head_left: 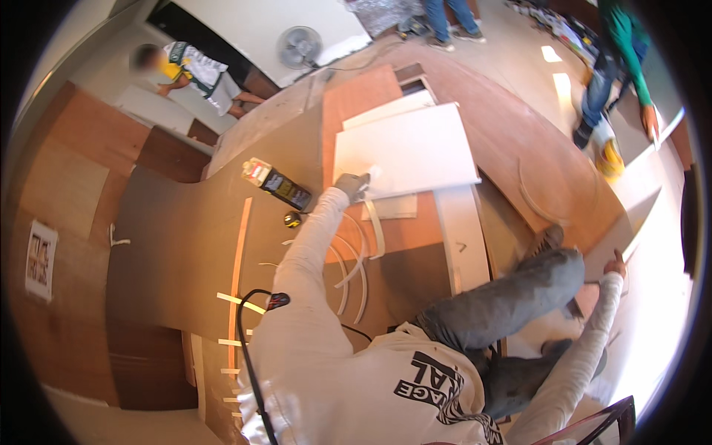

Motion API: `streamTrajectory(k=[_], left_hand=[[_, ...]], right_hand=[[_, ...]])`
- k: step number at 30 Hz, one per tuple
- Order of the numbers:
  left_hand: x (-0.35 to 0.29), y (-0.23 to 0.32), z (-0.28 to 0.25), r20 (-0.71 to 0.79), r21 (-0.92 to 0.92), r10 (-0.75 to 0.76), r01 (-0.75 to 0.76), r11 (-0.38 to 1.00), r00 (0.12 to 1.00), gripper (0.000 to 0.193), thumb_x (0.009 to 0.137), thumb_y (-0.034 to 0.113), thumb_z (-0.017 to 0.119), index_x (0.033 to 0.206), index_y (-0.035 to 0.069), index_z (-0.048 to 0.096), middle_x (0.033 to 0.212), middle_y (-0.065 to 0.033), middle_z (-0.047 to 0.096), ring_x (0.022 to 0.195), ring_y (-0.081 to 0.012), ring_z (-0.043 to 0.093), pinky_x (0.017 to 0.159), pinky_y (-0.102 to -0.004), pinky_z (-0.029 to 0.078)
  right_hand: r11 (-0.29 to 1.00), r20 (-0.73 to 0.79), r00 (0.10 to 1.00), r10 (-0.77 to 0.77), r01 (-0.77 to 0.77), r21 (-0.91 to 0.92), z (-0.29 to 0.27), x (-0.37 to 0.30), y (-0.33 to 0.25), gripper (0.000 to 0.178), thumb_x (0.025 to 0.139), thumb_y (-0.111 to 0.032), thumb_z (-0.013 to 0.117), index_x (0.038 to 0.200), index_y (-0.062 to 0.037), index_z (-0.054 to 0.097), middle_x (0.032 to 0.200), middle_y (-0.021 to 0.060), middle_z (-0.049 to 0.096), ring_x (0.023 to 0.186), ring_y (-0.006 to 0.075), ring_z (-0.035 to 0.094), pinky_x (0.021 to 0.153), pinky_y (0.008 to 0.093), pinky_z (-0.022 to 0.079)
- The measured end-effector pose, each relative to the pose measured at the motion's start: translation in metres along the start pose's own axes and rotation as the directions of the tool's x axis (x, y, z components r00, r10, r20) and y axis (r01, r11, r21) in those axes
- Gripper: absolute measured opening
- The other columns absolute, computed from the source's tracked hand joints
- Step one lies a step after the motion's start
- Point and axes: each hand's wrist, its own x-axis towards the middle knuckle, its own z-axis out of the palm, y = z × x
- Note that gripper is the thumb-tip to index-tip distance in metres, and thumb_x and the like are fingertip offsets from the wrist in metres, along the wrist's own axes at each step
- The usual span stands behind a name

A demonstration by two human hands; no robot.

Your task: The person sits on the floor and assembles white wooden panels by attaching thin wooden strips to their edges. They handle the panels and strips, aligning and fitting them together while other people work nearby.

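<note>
White shirt cloth point(356, 382) fills the view nearest me, and the left hand point(352, 185) reaches from it to the near edge of one white panel point(408, 148), though I cannot tell whether its fingers grip. Left of that hand I count one dark can point(284, 188) and one tape measure point(292, 219), with brown board point(170, 245) stretching wide beyond; far to its right, past one bent knee point(560, 273), the right hand point(615, 265) shows a hold I cannot judge.

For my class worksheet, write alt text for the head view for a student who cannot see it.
A person in a white shirt has their left hand at the edge of a white board on flat panels, with a dark can and tape measure nearby. The right hand is near one knee; three other people are farther off.
</note>
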Motion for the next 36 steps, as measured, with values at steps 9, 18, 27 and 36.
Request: streamTrajectory(k=[9, 18, 27, 36], left_hand=[[-0.053, -0.087, -0.040, -0.046, 0.304, -0.080, 0.090, 0.948, 0.996, 0.042, 0.075, 0.043, 0.070, 0.078, 0.002, 0.066, 0.063, -0.0058, 0.059, 0.048, -0.0145, 0.052, 0.044, -0.0315, 0.043], [-0.050, -0.078, -0.039, -0.112, 0.555, -0.078, 0.128, 0.822, 0.991, 0.040, 0.076, 0.034, 0.074, 0.087, -0.003, 0.065, 0.064, -0.0092, 0.058, 0.047, -0.0155, 0.051, 0.046, -0.0310, 0.042], [-0.070, -0.004, 0.002, 0.268, 0.178, 0.083, -0.134, 0.975, 0.960, 0.027, 0.083, 0.026, 0.066, 0.081, -0.001, 0.065, 0.059, -0.0037, 0.056, 0.047, -0.0094, 0.048, 0.046, -0.0252, 0.040], [-0.137, 0.068, 0.122, 0.580, 0.097, 0.291, -0.419, 0.903, 0.761, 0.023, 0.090, 0.020, 0.056, 0.090, -0.001, 0.065, 0.067, -0.0037, 0.059, 0.056, -0.0099, 0.052, 0.056, -0.0245, 0.044]], right_hand=[[0.945, 0.173, 0.985, 0.021, 0.037, -0.326, 0.000, -0.101, -0.136, 0.042, 0.082, -0.014, 0.050, 0.123, -0.0265, 0.055, 0.094, 0.0119, 0.068, 0.090, 0.0252, 0.067, 0.078, 0.0367, 0.054], [0.782, 0.260, 0.953, -0.153, 0.278, -0.558, -0.020, -0.103, -0.129, 0.038, 0.088, -0.008, 0.046, 0.124, -0.0177, 0.056, 0.122, -0.0004, 0.059, 0.100, 0.0142, 0.063, 0.082, 0.0270, 0.051], [0.999, 0.065, 0.998, 0.025, -0.022, -0.047, -0.042, -0.121, -0.151, 0.052, 0.075, -0.006, 0.051, 0.124, -0.0247, 0.050, 0.109, 0.0083, 0.060, 0.089, 0.0214, 0.060, 0.096, 0.0327, 0.042], [0.873, -0.114, 0.977, 0.180, -0.106, 0.475, -0.103, -0.176, -0.210, 0.075, 0.072, 0.003, 0.051, 0.140, -0.0138, 0.023, 0.136, 0.0092, 0.036, 0.120, 0.0213, 0.038, 0.107, 0.0294, 0.028]])
